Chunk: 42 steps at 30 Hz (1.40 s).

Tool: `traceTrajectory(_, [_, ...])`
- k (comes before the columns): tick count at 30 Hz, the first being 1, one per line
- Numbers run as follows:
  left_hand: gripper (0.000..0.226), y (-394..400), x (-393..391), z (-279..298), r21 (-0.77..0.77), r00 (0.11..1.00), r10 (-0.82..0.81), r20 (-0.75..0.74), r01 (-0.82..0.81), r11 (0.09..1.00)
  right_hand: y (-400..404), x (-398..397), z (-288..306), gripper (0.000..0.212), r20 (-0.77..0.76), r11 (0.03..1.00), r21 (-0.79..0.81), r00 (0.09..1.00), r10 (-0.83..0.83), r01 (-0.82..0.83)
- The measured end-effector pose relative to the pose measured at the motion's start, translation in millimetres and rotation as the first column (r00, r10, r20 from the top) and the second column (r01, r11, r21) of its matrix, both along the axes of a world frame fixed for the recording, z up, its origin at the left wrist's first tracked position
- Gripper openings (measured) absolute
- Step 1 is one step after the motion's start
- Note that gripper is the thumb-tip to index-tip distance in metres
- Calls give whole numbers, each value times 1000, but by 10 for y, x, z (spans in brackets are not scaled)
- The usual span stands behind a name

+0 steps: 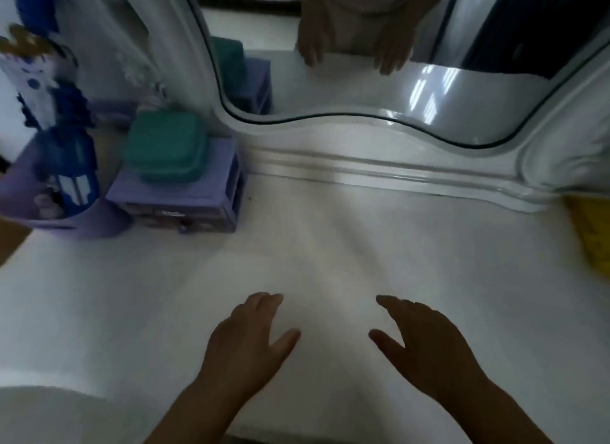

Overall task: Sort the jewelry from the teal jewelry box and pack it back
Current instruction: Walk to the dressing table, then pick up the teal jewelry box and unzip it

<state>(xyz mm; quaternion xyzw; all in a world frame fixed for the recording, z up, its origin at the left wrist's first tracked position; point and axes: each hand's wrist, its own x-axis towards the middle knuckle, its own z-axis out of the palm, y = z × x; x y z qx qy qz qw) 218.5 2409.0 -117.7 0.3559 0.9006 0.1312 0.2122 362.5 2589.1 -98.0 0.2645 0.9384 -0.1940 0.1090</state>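
At about nine o'clock, at the far left edge, stands a blurred blue-and-white doll over a dark blue bottle, both set back out of the working area. Just right of them, at about ten o'clock, a purple drawer unit sits against the mirror frame, and the teal box rests on top of it with its lid closed. Parked up there it is off the work surface but within a forward reach, so the job looks not yet begun: no jewelry is visible anywhere.

The white table fills the middle, bare where the hands are, which would give room to spread pieces out for sorting.

At six o'clock the left hand hovers low over the table or rests on it; the blur hides which. Its fingers are straight and loosely together, thumb spread, holding nothing. Just right of it, with a gap between them, the right hand mirrors that pose: fingers extended, thumb out, nothing in its grasp. Both point toward twelve o'clock, probably poised to reach up and left for the box.

From twelve to two o'clock a curved mirror reflects both hands. At three o'clock a yellow object shows at the edge, too cropped to identify.
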Motion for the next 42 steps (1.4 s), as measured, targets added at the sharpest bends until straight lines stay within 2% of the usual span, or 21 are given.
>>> traceTrajectory(7, [59,203,515,-161,-77,1000,-6,-17,4,997,248,624,-255,54,0,1000,-11,1000,-15,15])
traceTrajectory(10, [63,75,534,-396,-168,993,-117,-28,111,980,160,835,-535,44,-35,998,61,999,-15,17])
traceTrajectory(12, [61,-24,515,-604,-158,980,-182,-84,167,973,75,907,-726,42,-88,991,126,996,-27,38])
traceTrajectory(15, [62,-123,492,-812,-50,951,-238,-196,233,971,-44,972,-1002,60,-260,976,190,964,-54,106])
traceTrajectory(20, [59,-169,485,-1022,136,911,-208,-355,270,953,-105,1025,-1222,52,-465,951,273,885,-3,146])
traceTrajectory(23, [61,-167,477,-1091,155,875,-201,-440,295,943,-117,1035,-1259,50,-489,940,303,872,10,159])
traceTrajectory(32, [55,-274,616,-1127,359,855,-55,-515,274,893,-236,1128,-1328,28,-601,917,360,795,87,172])
traceTrajectory(39, [48,-288,608,-1108,404,859,-67,-508,306,862,-284,1036,-1178,29,-553,901,393,830,72,183])
traceTrajectory(42, [43,-258,549,-1101,383,843,-110,-526,350,855,-313,823,-1024,30,-533,914,389,837,124,113])
